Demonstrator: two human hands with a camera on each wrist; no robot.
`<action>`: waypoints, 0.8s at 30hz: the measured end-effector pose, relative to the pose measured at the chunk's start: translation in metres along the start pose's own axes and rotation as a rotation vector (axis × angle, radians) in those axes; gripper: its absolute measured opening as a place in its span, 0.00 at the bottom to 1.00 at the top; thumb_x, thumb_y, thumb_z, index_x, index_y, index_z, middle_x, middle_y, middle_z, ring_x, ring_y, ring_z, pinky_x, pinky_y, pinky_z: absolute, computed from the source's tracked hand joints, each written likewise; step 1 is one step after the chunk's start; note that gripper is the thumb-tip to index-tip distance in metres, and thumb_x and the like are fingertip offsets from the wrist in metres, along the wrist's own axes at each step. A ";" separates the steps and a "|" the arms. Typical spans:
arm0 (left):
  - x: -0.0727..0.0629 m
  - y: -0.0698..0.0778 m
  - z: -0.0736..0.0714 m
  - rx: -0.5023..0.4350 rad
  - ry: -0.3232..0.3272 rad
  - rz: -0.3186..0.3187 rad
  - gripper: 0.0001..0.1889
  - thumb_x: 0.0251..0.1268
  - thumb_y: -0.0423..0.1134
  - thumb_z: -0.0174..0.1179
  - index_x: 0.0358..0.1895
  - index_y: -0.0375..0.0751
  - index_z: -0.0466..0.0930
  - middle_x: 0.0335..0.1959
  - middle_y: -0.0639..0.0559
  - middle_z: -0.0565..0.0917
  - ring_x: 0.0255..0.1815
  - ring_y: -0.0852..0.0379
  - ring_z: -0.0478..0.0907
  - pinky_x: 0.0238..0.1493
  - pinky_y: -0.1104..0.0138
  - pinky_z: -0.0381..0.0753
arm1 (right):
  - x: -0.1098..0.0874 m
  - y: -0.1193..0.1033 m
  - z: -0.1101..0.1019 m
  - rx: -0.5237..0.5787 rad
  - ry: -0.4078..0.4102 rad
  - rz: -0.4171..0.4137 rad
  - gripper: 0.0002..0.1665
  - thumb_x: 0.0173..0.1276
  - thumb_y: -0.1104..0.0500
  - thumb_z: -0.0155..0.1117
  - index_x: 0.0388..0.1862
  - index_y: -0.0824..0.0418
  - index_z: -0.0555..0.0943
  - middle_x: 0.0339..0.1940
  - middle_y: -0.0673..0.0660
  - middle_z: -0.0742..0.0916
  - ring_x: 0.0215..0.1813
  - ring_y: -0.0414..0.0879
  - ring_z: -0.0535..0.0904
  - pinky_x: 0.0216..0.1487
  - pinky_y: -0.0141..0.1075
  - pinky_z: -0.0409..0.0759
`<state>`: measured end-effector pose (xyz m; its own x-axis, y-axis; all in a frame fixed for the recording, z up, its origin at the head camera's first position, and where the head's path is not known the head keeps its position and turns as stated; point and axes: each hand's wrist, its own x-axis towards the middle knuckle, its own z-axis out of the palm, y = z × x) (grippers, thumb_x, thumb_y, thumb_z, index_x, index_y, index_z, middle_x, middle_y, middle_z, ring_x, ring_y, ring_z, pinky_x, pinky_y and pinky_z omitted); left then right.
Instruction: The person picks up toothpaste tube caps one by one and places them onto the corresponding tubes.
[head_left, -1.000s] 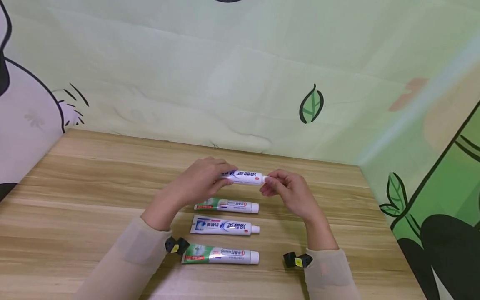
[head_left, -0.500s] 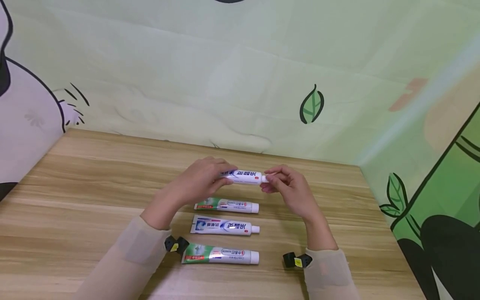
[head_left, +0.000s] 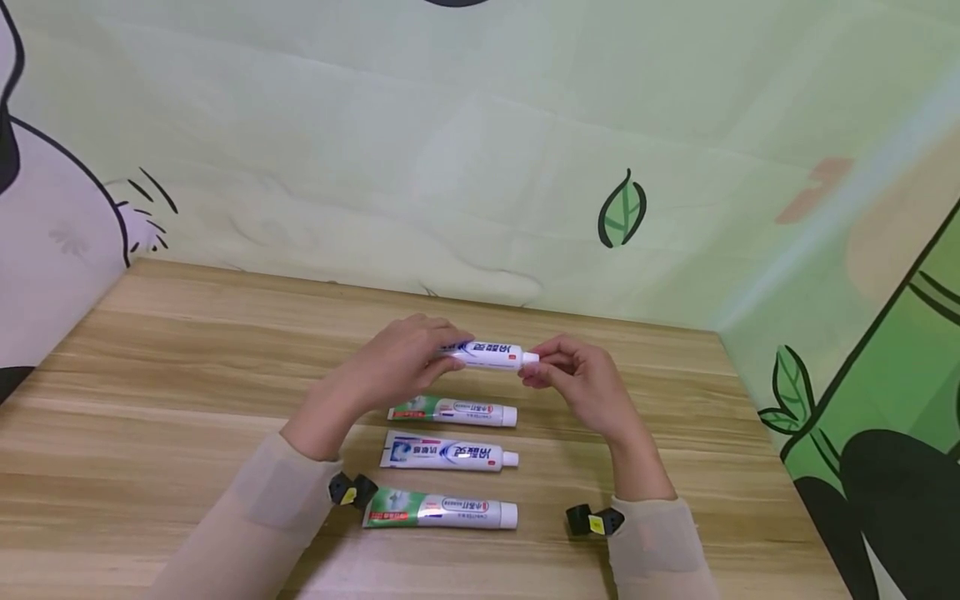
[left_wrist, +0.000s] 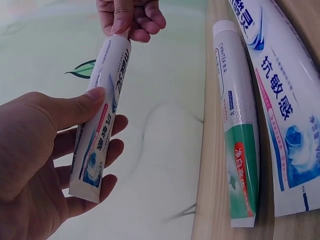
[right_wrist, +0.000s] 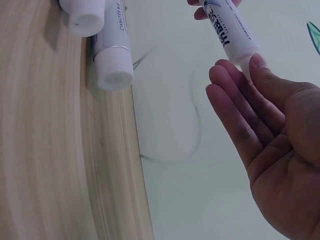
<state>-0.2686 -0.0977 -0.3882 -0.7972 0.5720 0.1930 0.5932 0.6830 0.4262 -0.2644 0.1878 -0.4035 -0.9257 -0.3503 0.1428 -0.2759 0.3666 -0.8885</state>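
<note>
My left hand [head_left: 401,358] grips a white and blue toothpaste tube [head_left: 491,355] by its body, thumb on top and fingers wrapped beneath, as the left wrist view shows. At the tube's other end, my right hand [head_left: 581,379] pinches the small white cap [right_wrist: 246,66] between thumb and fingers; its other fingers extend loosely below. The held tube lies roughly level, cap to the right. Nearer me, a green and white toothpaste tube [head_left: 472,412], a second white and blue tube [head_left: 450,451] and a larger green and white tube [head_left: 457,510] lie in a column on the table.
The wood-grain table [head_left: 225,350] ends at a pale green printed backdrop [head_left: 360,150] with a leaf drawing [head_left: 622,210]. Black wrist cameras [head_left: 592,521] sit at both sleeves. All three lying tubes point their caps to the right.
My right fingers and thumb shift slightly around the cap, which shows more plainly now. The left hand, the held tube and the tubes on the table stay in place.
</note>
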 end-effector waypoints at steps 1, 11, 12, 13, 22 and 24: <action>0.000 0.000 0.000 0.002 0.000 0.001 0.21 0.78 0.45 0.60 0.69 0.44 0.79 0.63 0.46 0.84 0.63 0.46 0.81 0.65 0.51 0.79 | 0.000 0.000 0.000 0.001 -0.004 -0.001 0.08 0.76 0.67 0.62 0.50 0.65 0.83 0.44 0.63 0.92 0.45 0.50 0.91 0.49 0.37 0.89; 0.001 0.000 0.001 0.008 -0.006 -0.001 0.21 0.77 0.45 0.61 0.68 0.44 0.80 0.62 0.47 0.85 0.60 0.48 0.82 0.63 0.52 0.80 | 0.000 0.001 0.002 -0.071 -0.024 0.004 0.08 0.80 0.63 0.58 0.49 0.64 0.83 0.40 0.61 0.91 0.42 0.50 0.89 0.48 0.37 0.89; 0.001 0.001 0.001 0.007 -0.007 -0.001 0.21 0.76 0.45 0.62 0.68 0.44 0.80 0.62 0.47 0.85 0.60 0.48 0.82 0.63 0.52 0.81 | 0.000 0.000 0.003 -0.086 -0.023 0.007 0.08 0.80 0.62 0.58 0.49 0.64 0.83 0.40 0.61 0.90 0.42 0.50 0.89 0.48 0.36 0.88; 0.001 0.001 0.002 0.006 -0.007 0.000 0.21 0.76 0.45 0.62 0.68 0.45 0.80 0.62 0.47 0.85 0.60 0.48 0.82 0.62 0.52 0.81 | 0.000 0.001 0.003 -0.103 -0.023 0.005 0.09 0.81 0.62 0.57 0.48 0.64 0.83 0.39 0.60 0.90 0.42 0.49 0.89 0.47 0.36 0.88; 0.001 0.001 0.002 0.002 0.017 0.016 0.21 0.74 0.44 0.65 0.66 0.45 0.82 0.60 0.47 0.86 0.58 0.48 0.83 0.62 0.53 0.81 | 0.000 0.000 0.005 -0.214 -0.017 0.020 0.14 0.84 0.54 0.53 0.45 0.59 0.83 0.34 0.55 0.87 0.40 0.48 0.84 0.48 0.43 0.86; 0.002 0.001 0.002 0.004 0.016 0.016 0.21 0.74 0.45 0.65 0.66 0.45 0.82 0.60 0.47 0.86 0.59 0.48 0.83 0.62 0.53 0.81 | 0.000 0.000 0.005 -0.222 -0.019 0.017 0.14 0.84 0.53 0.52 0.44 0.58 0.83 0.34 0.55 0.86 0.40 0.49 0.83 0.48 0.46 0.86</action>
<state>-0.2694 -0.0954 -0.3893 -0.7895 0.5753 0.2137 0.6061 0.6760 0.4191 -0.2633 0.1839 -0.4057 -0.9261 -0.3579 0.1190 -0.3129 0.5529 -0.7723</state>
